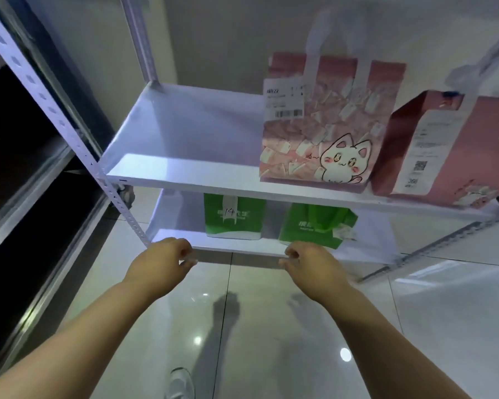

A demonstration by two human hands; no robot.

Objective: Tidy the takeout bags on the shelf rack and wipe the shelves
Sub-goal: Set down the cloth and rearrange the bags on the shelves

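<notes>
Left hand (pixel 163 256): fingers curled loosely inward, thumb tip close to the fingertips, and nothing visible in the grasp. Right hand (pixel 306 260): same posture, fingers loosely curled, nothing held. Both hands are extended side by side, apart from each other, in front of the front edge of the lower shelf (pixel 242 249). Whether either hand touches that edge cannot be determined.

Two green bags stand on the lower shelf just behind the hands. The left green bag (pixel 234 216) carries a handwritten "14" and sits upright between the two hands. The right green bag (pixel 317 226) is creased and sits directly behind the right hand.

The upper shelf (pixel 185 131) holds two pink bags on its right portion, well above the hands. The pink cat bag (pixel 323 125) stands upright with a printed label on its upper left. The second pink bag (pixel 444 145) stands just beside it, turned at an angle.

A perforated post (pixel 69 131) runs down the rack's left front corner. A white shoe (pixel 180 384) rests on the glossy tiled floor (pixel 271 326).
</notes>
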